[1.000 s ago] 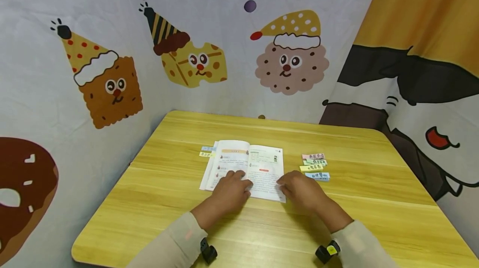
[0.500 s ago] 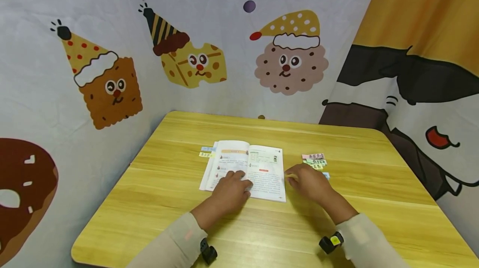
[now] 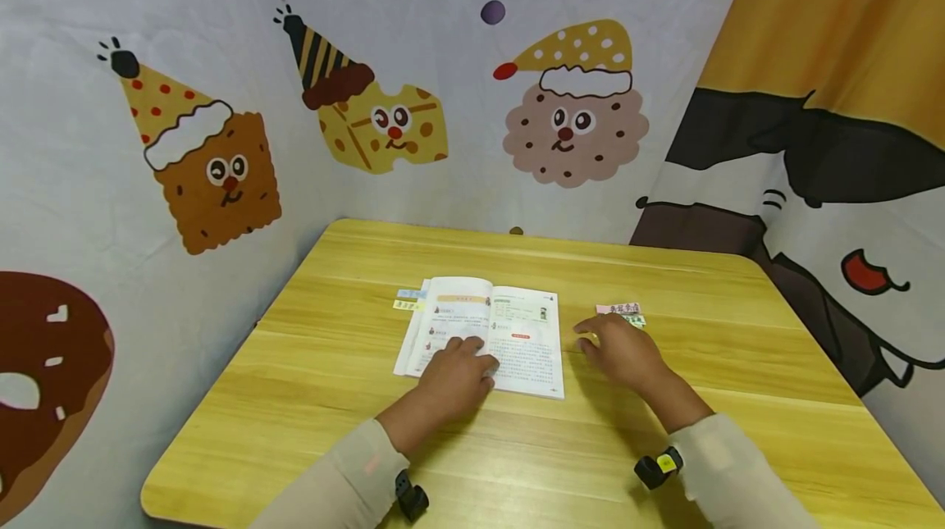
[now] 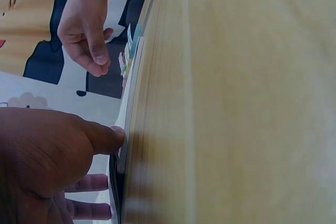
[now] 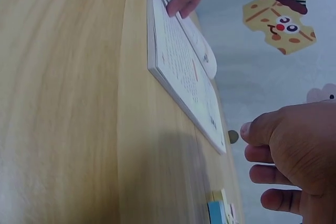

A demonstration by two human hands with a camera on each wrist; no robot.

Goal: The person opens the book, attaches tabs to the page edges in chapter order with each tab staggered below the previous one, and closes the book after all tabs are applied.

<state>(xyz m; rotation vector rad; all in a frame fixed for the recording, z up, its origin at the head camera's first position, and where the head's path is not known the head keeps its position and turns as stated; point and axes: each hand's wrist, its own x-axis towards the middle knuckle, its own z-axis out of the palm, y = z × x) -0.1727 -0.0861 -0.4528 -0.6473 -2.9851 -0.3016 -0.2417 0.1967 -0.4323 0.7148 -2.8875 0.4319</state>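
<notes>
An open book [image 3: 526, 361] with printed pages lies on the table. My left hand [image 3: 455, 375] rests on its lower middle, fingers spread over the pages; the left wrist view shows the thumb [image 4: 109, 139] at the book's edge. Above the table, right of the book, hovers my right hand [image 3: 623, 351], its fingers [image 5: 265, 174] loosely bent. I see nothing held in it. A pink paper strip [image 3: 618, 309] and part of a green one [image 3: 635, 320] show beyond this hand in the head view. Blue [image 5: 215, 212] and yellow strips [image 5: 224, 199] appear in the right wrist view.
Blue [image 3: 410, 294] and yellow [image 3: 405, 305] tabs stick out from the book's left side. The wooden table [image 3: 325, 430] meets cartoon-printed curtains [image 3: 472, 201] at its back and sides. Each wrist carries a small black camera [image 3: 655, 470].
My right hand has left the right page's edge and moved right and slightly away. It now hides the yellow and blue strips in the head view. The left hand stays put.
</notes>
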